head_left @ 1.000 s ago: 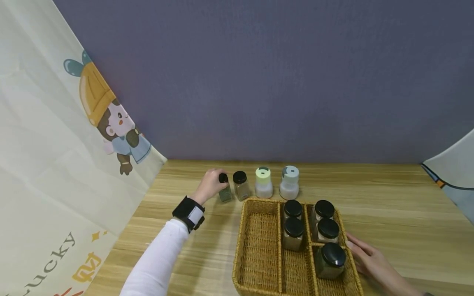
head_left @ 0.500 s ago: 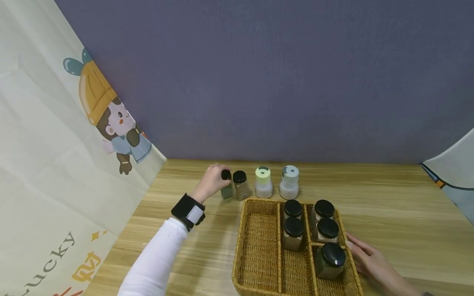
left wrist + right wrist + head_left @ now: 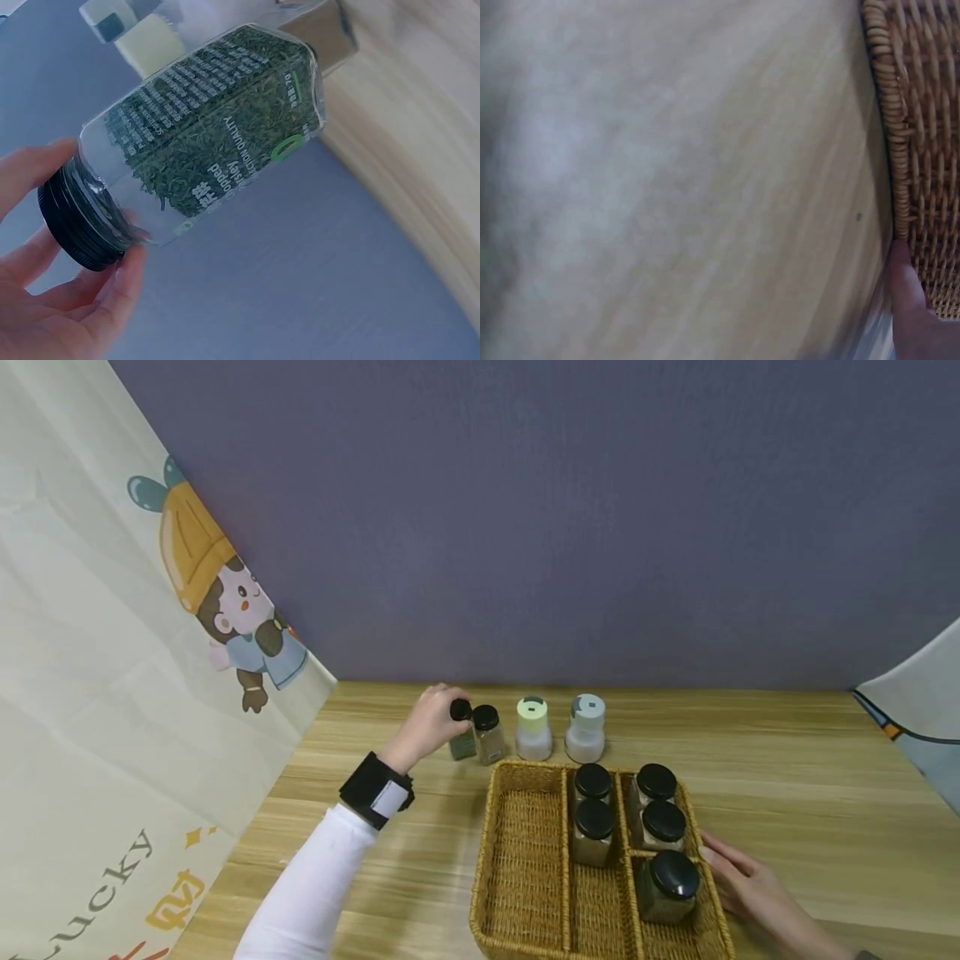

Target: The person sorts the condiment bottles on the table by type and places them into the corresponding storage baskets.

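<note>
My left hand (image 3: pixel 426 727) pinches the black-lidded neck of a clear jar of chopped green parsley (image 3: pixel 206 124). In the head view this jar is near upright, close beside a jar of tan spice (image 3: pixel 491 743) with a black lid. The left wrist view shows thumb and fingers around the lid, with the label and dried leaves visible. My right hand (image 3: pixel 753 889) lies against the outer right side of a woven basket (image 3: pixel 528 860). In the right wrist view one finger (image 3: pixel 907 281) reaches along the basket's wicker wall, straight; the other fingers are mostly hidden.
A shaker with a yellow-green cap (image 3: pixel 533 731) and one with a pale blue cap (image 3: pixel 586 731) stand behind the basket. Several black-lidded jars fill parts of the basket's middle and right compartments. A grey-blue panel (image 3: pixel 525 527) rises behind the wooden table (image 3: pixel 787 777).
My left hand has moved the parsley jar slightly right and back, closer to the tan spice jar. The right hand and basket have stayed in place.
</note>
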`<state>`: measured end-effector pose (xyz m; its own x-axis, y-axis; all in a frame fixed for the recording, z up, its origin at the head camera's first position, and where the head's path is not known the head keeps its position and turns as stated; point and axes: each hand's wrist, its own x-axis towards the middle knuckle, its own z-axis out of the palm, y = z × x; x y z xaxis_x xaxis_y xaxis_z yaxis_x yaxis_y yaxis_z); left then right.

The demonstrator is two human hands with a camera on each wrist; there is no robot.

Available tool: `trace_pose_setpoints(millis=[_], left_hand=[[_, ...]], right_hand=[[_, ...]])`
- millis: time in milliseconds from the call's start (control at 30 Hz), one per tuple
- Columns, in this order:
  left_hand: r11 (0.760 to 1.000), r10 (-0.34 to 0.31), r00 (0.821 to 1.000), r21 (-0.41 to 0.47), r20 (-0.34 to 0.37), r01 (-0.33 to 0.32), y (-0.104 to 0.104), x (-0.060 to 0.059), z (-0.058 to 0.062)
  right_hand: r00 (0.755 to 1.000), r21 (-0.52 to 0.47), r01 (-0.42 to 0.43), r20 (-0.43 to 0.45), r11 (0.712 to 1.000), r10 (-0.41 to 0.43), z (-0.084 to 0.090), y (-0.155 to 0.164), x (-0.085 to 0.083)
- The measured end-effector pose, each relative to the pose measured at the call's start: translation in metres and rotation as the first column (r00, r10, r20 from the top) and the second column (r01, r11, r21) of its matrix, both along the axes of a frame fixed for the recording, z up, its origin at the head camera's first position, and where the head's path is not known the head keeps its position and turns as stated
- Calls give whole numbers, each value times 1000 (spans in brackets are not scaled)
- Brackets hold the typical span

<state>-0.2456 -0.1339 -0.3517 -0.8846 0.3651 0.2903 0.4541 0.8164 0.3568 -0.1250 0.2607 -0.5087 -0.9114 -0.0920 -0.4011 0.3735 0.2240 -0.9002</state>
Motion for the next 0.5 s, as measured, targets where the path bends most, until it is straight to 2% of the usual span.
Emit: trace_pose_setpoints(millis=[267, 500], left_hand=[[1000, -12, 1000, -10, -12, 12, 5, 10, 11], [999, -43, 998, -11, -37, 42, 11, 22, 21]], right_hand=[[1000, -9, 10, -10, 1000, -10, -1, 0, 0], [1000, 1, -13, -5, 1000, 13, 2, 0, 0]])
